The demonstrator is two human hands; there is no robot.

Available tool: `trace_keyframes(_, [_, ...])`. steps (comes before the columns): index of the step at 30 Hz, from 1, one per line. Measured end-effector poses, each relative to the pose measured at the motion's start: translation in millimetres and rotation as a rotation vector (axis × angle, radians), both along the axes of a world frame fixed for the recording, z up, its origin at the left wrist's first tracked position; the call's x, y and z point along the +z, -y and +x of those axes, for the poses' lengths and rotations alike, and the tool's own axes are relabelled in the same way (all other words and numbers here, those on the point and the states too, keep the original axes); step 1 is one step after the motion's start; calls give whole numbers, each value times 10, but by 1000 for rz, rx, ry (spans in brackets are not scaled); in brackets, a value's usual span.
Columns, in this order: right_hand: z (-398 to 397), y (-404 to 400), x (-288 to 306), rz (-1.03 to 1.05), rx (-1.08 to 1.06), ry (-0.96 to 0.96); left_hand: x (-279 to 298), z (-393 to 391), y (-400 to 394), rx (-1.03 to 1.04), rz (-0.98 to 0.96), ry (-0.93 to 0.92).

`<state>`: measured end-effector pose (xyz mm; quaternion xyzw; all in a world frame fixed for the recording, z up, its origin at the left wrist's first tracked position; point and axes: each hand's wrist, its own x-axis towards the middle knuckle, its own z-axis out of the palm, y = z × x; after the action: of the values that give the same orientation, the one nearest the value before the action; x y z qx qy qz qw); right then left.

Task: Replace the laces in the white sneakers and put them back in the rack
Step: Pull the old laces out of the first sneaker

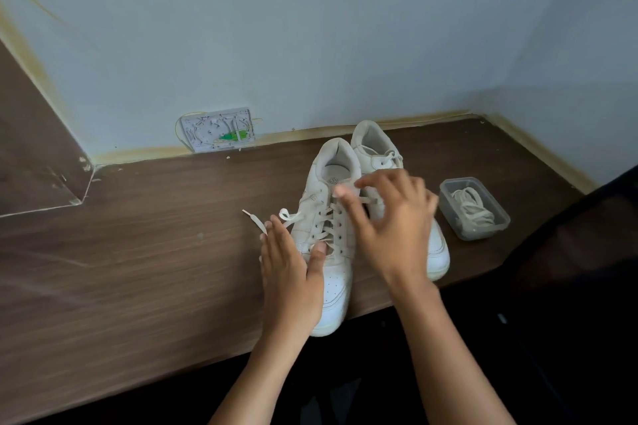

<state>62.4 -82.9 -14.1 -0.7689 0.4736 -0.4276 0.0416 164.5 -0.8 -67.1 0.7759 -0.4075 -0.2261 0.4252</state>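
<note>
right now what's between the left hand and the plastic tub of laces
In the head view, both white sneakers and the right hand lie between the left hand and the tub.

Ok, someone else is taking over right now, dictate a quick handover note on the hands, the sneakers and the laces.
Left hand: open, resting along the near sneaker, thumb on its laces.
Right hand: open, fingers spread over the upper eyelets, gripping nothing.
Near sneaker is laced, lace end loose on the desk.
Second sneaker stands behind, laced too.
More laces coiled in the clear tub on the right.
Left: whether these laces are old or new is unclear; no rack in view.
</note>
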Motion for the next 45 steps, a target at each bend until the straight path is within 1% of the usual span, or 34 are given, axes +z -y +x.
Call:
trace_keyframes(2, [142,-32,-82,-21,6,-87,7,-6,4,1,10,2])
trace_keyframes(4, [222,-24,-161,-50,7,-81,8,-11,8,3,13,9])
trace_keyframes(6, [238,5,-206,-53,33,-14,2,-9,8,1,10,11])
trace_keyframes(10, [214,34,-215,89,67,158,-22,-3,9,-9,-6,-19])
trace_keyframes(13, [229,7,-222,148,79,282,-29,-9,1,-14,-4,-15])
trace_keyframes(15, [229,8,-223,143,86,328,-35,-13,-9,-18,1,-23])
trace_keyframes(21, [224,-41,-210,139,87,339,-33,-32,-36,-23,-18,-42])
trace_keyframes(22, [215,-43,-187,147,78,375,-24,-37,-42,-20,-24,-38])
trace_keyframes(24, [169,-22,-112,174,76,511,-8,-35,-38,-17,-53,-58])
trace_keyframes(26, [102,13,-28,160,72,571,1,-33,-31,-20,-68,-76])
trace_keyframes(30, [79,-15,17,116,52,556,6,-45,-36,-12,-71,-86])
trace_keyframes(33, [85,-1,-36,90,36,502,6,-39,-26,-7,-85,-101])
trace_keyframes(34, [80,13,-49,62,28,446,0,-37,-19,-4,-83,-92])
trace_keyframes(36, [78,31,-96,12,27,248,-11,-38,-13,-4,-80,-70])
trace_keyframes(38, [110,33,-132,27,29,61,-14,-34,-15,-8,-78,-60])
trace_keyframes(39, [133,33,-159,43,31,15,-13,-32,-14,-10,-76,-55])
trace_keyframes(40, [153,34,-194,65,48,19,-14,-33,-13,-12,-75,-46])
trace_keyframes(43, [177,16,-232,105,129,112,-3,-48,-12,-5,-62,-32])
trace_keyframes(45, [150,6,-176,160,149,229,7,-61,-8,9,-65,-38])
